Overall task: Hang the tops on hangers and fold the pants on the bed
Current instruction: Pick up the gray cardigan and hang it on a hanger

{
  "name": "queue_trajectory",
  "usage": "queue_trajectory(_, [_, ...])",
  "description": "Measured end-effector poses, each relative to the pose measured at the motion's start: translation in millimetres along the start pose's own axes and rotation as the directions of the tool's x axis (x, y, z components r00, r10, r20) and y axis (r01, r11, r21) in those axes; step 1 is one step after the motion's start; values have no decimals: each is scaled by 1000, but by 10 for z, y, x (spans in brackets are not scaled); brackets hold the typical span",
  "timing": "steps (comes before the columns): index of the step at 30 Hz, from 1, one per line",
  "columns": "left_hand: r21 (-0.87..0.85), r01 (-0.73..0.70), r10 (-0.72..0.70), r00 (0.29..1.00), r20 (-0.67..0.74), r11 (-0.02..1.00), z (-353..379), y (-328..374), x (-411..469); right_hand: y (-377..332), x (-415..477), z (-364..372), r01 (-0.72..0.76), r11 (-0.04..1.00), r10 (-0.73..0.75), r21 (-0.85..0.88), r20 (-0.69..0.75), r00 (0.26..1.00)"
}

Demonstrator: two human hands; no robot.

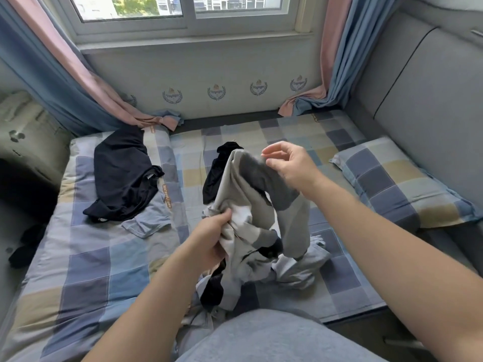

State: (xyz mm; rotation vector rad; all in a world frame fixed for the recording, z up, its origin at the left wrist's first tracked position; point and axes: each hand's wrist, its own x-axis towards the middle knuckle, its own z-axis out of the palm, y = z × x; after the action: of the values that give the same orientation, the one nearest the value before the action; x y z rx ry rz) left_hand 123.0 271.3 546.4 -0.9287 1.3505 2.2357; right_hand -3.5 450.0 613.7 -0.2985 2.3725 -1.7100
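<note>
left hand (213, 239) grips a bunched fold of the grey, white and dark-grey soft cotton garment (243, 184) held above the checked bed (86, 257), its length hanging down, while the right hand (290, 168), fingers loosely curled, meets its far top edge, pinch unclear.

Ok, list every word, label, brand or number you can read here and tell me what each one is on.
Orange strip tag on the blue checked quilt: dark capitals, too blurred to read.
Second orange tag and third orange tag farther back: too small.
White neck label in the black top: unreadable.
Blue crest prints on the wall: wording blurred.
Grey and white garment being held: no text shows.
</note>
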Motion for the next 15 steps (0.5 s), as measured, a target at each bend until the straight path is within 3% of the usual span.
queue_trajectory(4, [-178,33,-18,996,90,983,5,193,-71,120,-197,63,-63,996,57,58,99,993])
queue_trajectory(8, [-244,35,-17,997,75,969,45,242,-103,292,-497,133,-158,984,133,78,256,957])
queue_trajectory(13, [-264,34,-9,995,95,964,34,267,-109,703,-796,256,-289,957,244,5,523,817])
queue_trajectory(15, [-267,54,-20,991,130,962,32,286,-108,831,-858,347,-271,959,270,-80,540,797])
